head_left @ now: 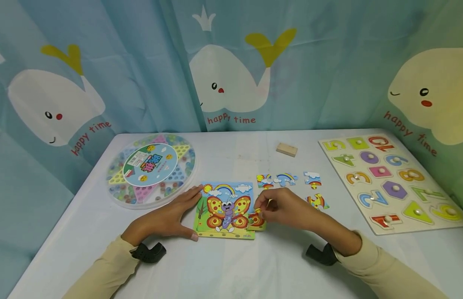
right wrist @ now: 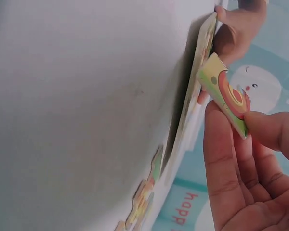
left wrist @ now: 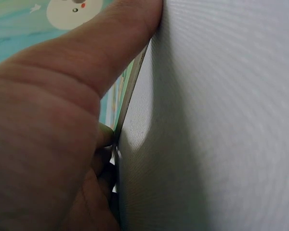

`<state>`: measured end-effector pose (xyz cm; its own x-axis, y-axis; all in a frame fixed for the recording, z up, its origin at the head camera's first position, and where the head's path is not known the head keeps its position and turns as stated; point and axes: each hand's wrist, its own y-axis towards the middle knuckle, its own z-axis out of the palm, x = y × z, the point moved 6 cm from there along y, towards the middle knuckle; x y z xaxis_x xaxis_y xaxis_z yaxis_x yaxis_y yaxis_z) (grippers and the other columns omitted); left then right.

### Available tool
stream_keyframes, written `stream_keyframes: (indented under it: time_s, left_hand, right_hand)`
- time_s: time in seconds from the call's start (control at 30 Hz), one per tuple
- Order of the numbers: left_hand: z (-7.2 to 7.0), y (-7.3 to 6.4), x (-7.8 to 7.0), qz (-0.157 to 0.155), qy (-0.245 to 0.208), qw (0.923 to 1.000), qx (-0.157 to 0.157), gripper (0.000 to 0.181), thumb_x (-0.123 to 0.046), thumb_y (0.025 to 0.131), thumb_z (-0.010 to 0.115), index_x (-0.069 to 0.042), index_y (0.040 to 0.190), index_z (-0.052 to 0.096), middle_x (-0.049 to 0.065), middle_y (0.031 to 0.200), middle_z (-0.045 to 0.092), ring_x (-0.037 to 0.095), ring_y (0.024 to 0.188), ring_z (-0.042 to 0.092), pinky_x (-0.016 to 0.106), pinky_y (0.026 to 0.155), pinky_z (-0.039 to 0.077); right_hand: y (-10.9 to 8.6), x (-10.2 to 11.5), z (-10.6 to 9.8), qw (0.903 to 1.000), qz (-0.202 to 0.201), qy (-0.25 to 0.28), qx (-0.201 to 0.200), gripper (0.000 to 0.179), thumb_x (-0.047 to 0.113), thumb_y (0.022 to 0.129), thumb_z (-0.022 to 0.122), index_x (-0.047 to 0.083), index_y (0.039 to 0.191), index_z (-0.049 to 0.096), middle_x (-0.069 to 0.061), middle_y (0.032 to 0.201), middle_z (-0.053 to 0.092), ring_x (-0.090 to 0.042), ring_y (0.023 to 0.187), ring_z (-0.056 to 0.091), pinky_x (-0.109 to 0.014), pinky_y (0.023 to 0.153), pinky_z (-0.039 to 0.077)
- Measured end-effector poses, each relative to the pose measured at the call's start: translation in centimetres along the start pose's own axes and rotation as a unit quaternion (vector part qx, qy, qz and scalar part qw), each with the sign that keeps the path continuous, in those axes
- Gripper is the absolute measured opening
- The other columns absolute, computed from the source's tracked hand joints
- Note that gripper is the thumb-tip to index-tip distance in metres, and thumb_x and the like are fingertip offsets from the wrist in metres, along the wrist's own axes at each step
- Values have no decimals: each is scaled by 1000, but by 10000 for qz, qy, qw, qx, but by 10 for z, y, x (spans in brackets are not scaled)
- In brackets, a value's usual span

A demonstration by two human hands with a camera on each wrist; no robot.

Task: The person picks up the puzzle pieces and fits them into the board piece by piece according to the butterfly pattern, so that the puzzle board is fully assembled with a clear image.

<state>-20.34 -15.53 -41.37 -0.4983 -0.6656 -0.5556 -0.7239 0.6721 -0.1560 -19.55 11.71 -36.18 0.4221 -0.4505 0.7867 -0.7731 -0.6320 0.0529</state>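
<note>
Tan sleeves [head_left: 104, 265], bottom corners. Butterfly puzzle [head_left: 227, 209] mid-frame: my left hand [head_left: 168, 215] spread at its left edge, right hand [head_left: 287, 207] pinching a wing piece [head_left: 258, 223] by the right edge. At least four loose pieces [head_left: 313, 179] left, right of centre; can't tell what's seated. Room on worktop [head_left: 216, 270], lower centre.

The person here wears plain beige: the left sleeve [head_left: 111, 265] and right sleeve [head_left: 381, 263] are both long, with soft creases. I notice a stubby black left-wrist device [head_left: 152, 253], bent in shape, and a similarly black right-wrist device [head_left: 321, 256]; the left hand [head_left: 169, 214] and right hand [head_left: 285, 207] are bare
</note>
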Motion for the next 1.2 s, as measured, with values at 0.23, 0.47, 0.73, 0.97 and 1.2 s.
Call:
stream_keyframes:
  time_s: [0.23, 0.47, 0.73, 0.97, 1.2]
  left_hand:
    - [-1, -1, 0, -5, 12, 10000, 1, 116, -61, 72, 78, -7, 156, 18, -3, 163, 0, 21, 148, -2, 48, 115, 14]
    - [-2, -2, 0, -18, 55, 10000, -28, 116, -62, 71, 77, -6, 155, 19, -2, 163, 1, 22, 148, -1, 47, 115, 14]
    - [-2, -1, 0, 20, 16, 10000, -39, 116, -62, 71, 77, -6, 155, 19, -3, 163, 1, 21, 148, 0, 48, 115, 14]
    - [-1, -1, 0, -5, -2, 10000, -19, 116, -61, 71, 78, -7, 155, 19, -3, 163, 0, 21, 148, -1, 48, 115, 14]
    - [-1, -1, -1, 49, -49, 10000, -9, 116, -60, 72, 78, -7, 156, 18, -3, 163, 0, 22, 147, -1, 49, 115, 14]
  right_hand:
    - [10, 2, 6, 9995, -5, 317, 97, 17, -6, 84, 64, 8, 94, 67, 1, 80, 60, -13, 66, 58, -26, 59, 51]
    - [21, 6, 14, 9994, -77, 304, 126, 20, -5, 83, 67, 3, 102, 68, 3, 79, 60, -13, 72, 56, -25, 63, 49]
    - [27, 6, 25, 9993, 18, 279, 266, 21, -4, 83, 70, 1, 104, 70, 4, 76, 61, -10, 68, 55, -25, 63, 50]
    - [29, 5, 31, 9995, 166, 11, 269, 13, -3, 86, 68, 3, 97, 71, 6, 77, 61, -8, 66, 52, -23, 58, 47]
    - [31, 3, 32, 9986, 391, -121, 329, 14, -3, 85, 69, 2, 98, 70, 5, 75, 59, -10, 65, 51, -23, 56, 45]
